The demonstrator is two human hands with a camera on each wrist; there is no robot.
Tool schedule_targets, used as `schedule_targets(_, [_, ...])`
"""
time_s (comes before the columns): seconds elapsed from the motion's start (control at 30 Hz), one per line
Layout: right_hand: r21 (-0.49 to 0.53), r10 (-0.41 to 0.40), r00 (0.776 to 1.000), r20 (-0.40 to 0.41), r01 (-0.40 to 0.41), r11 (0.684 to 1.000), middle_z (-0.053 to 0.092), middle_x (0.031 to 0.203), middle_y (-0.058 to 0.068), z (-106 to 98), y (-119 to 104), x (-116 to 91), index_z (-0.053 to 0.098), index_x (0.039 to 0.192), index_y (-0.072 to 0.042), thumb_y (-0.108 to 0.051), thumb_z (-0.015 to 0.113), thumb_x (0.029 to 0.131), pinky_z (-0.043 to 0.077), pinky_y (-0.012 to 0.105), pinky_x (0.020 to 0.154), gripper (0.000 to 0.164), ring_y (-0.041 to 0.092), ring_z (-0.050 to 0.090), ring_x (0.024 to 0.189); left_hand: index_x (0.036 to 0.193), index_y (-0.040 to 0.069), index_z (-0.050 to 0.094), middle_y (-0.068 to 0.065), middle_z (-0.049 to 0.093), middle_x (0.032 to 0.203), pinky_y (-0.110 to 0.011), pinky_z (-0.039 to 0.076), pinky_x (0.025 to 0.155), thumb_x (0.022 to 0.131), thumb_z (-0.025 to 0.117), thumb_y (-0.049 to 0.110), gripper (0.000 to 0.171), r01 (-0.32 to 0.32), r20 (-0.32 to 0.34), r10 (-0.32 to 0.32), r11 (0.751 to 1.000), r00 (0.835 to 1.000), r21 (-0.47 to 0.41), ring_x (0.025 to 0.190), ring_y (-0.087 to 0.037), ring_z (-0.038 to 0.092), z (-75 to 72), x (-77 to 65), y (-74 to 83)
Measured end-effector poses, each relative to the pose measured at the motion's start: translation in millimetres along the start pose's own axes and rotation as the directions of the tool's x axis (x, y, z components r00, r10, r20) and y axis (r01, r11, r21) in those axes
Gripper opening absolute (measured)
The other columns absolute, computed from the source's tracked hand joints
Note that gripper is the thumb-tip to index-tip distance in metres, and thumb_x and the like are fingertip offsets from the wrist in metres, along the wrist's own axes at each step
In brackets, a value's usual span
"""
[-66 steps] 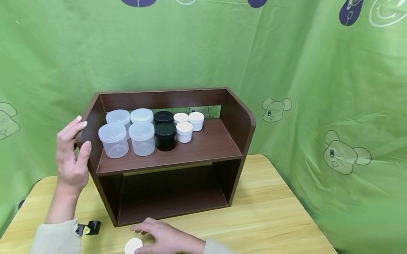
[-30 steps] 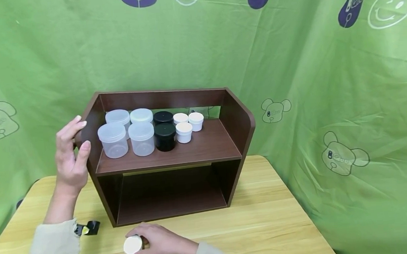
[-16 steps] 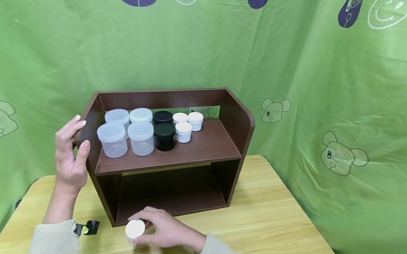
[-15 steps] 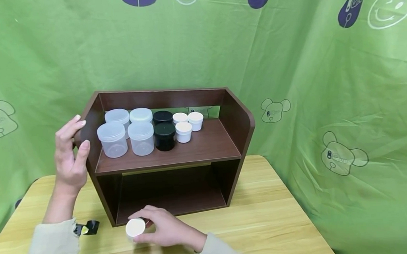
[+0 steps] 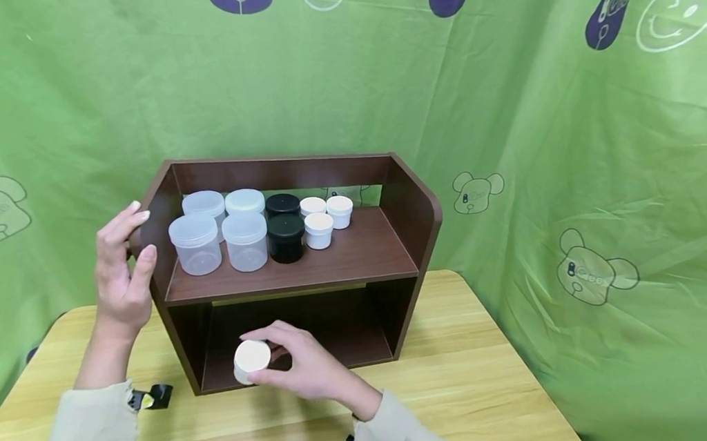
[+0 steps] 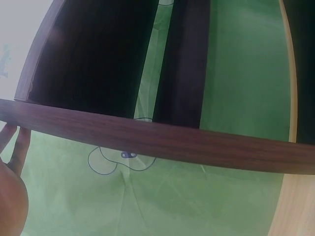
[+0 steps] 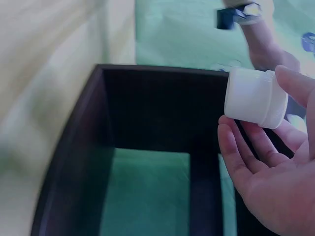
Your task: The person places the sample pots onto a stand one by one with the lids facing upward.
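Observation:
My right hand (image 5: pixel 309 366) pinches a small white lidded jar (image 5: pixel 252 360) between thumb and fingers, in front of the lower compartment of a dark brown two-tier shelf (image 5: pixel 296 286). Seen from the right wrist, the jar (image 7: pixel 251 96) lies sideways in the picture, its ridged lid beside the thumb. My left hand (image 5: pixel 123 270) rests with fairly straight fingers and thumb against the rounded edge of the shelf's left side panel. In the left wrist view, fingertips (image 6: pixel 20 140) meet the panel edge (image 6: pixel 147 140) from outside.
On the upper tier stand several clear jars (image 5: pixel 248 242), black-lidded jars (image 5: pixel 286 238) and white jars (image 5: pixel 319 231), grouped from left to right. The shelf stands on a wooden table (image 5: pixel 465 378), with a green printed cloth (image 5: pixel 508 132) hanging behind and at the sides.
My right hand has closed its fingers on the white jar, lifted it off the table and carried it forward and right, toward the lower compartment. The left hand has stayed on the side panel.

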State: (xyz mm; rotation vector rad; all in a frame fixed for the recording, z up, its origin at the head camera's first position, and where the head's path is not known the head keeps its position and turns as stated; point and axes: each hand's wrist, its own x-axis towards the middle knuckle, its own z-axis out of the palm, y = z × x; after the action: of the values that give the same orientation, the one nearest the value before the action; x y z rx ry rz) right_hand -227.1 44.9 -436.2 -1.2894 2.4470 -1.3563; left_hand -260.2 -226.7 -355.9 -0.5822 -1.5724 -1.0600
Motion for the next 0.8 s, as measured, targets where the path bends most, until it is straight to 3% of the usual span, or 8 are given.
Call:
schedule_targets(0.27, [-0.008, -0.011, 0.996, -0.085, 0.01, 1.0, 0.065, 0.119, -0.003, -38, -13, -2, 0.063, 0.141, -0.022, -0.022, 0.08, 0.091, 0.059, 0.027, 0.094, 0.053, 0.007, 0.06, 0.108, 0.127, -0.016, 0.053, -0.029, 0.053, 0.142, -0.026, 0.042, 0.117, 0.099, 0.053, 0.019, 0.045, -0.012, -0.007, 0.012, 1.0, 1.0, -0.009, 0.14, -0.023, 0.048, 0.9, 0.8, -0.9])
schedule_targets(0.57, [-0.064, -0.079, 0.984, -0.159, 0.07, 0.995, 0.065, 0.119, -0.005, -70, -28, 0, 0.063, 0.141, -0.017, -0.02, 0.082, 0.089, 0.06, 0.03, 0.093, 0.055, 0.009, 0.06, 0.106, 0.126, -0.018, 0.052, -0.026, 0.054, 0.142, -0.026, 0.041, 0.117, 0.1, 0.054, 0.02, 0.046, -0.007, -0.026, 0.006, 0.999, 1.0, -0.037, 0.14, -0.021, 0.049, -1.1, 1.5, 2.9])
schedule_targets(0.8, [-0.049, -0.069, 0.967, -0.246, 0.059, 0.997, 0.067, 0.122, -0.004, -93, -33, 0, 0.064, 0.139, -0.014, -0.016, 0.082, 0.088, 0.059, 0.03, 0.093, 0.054, 0.012, 0.061, 0.109, 0.126, -0.018, 0.053, -0.028, 0.053, 0.142, -0.025, 0.042, 0.116, 0.099, 0.054, 0.019, 0.046, -0.004, -0.019, 0.003, 0.999, 1.0, -0.034, 0.139, -0.022, 0.049, 0.7, 0.5, 3.2])
